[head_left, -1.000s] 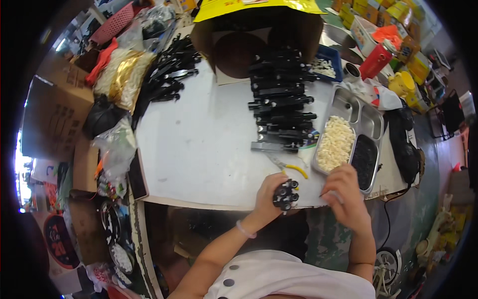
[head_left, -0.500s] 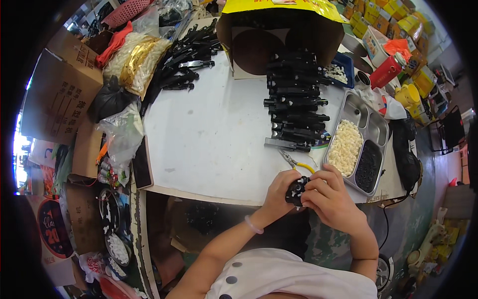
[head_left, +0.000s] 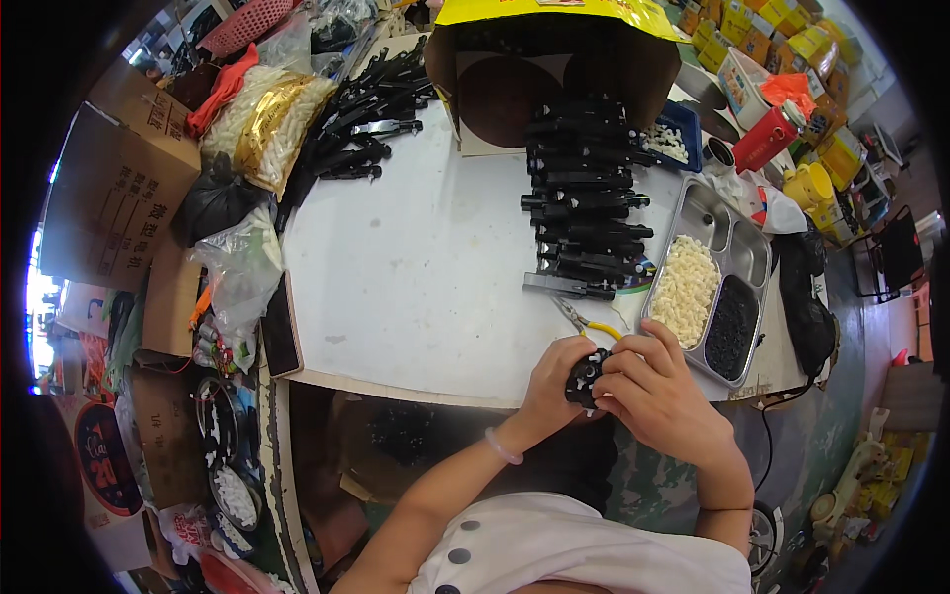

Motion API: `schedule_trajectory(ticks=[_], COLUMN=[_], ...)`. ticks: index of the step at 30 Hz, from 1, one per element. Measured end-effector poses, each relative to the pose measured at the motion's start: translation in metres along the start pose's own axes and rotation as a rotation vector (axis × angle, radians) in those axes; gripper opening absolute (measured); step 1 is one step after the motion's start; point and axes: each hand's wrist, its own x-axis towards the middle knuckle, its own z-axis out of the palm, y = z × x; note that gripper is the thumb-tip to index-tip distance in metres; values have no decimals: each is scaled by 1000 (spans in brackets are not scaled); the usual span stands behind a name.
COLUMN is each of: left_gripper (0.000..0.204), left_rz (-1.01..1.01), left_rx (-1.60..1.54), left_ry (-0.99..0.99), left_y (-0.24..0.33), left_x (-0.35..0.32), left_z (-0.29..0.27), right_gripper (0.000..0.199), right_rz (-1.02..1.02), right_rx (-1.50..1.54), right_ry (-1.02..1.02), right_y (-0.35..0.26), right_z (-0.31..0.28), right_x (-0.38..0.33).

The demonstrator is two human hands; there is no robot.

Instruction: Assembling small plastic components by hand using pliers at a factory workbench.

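Note:
My left hand (head_left: pixel 552 381) and my right hand (head_left: pixel 653 391) meet at the near edge of a white table (head_left: pixel 416 267), both gripping one small black plastic part (head_left: pixel 586 376). The right fingers press on its top. Just beyond the hands lie yellow-handled pliers (head_left: pixel 586 321). A row of black plastic parts (head_left: pixel 584 213) stretches away from the hands toward an open cardboard box (head_left: pixel 539 74). To the right a metal compartment tray (head_left: pixel 757 259) holds small white pieces (head_left: pixel 683 289) and small black pieces (head_left: pixel 732 327).
A second heap of black parts (head_left: pixel 356 119) lies at the table's far left. Plastic bags (head_left: pixel 267 124) and cardboard boxes (head_left: pixel 109 188) crowd the left side. A dark phone-like slab (head_left: pixel 280 337) lies on the left edge. Yellow and red containers (head_left: pixel 792 119) stand far right.
My right hand has come in from the tray side and closed onto the black part held by my left hand; the view has shifted slightly.

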Motion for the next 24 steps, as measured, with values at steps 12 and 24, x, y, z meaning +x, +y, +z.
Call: schedule_trajectory(ticks=[12,24], left_gripper=[73,74], left_rz=[-22,-34], left_rx=[-22,-54], left_ry=[7,-2], left_y=[-1,-4], left_x=[-2,-4], left_z=[1,1], right_gripper=[25,30], right_rz=[-49,-57], right_rx=[-5,-126], right_ry=[36,98], right_y=[7,9], right_z=[-1,12], right_x=[1,-16])
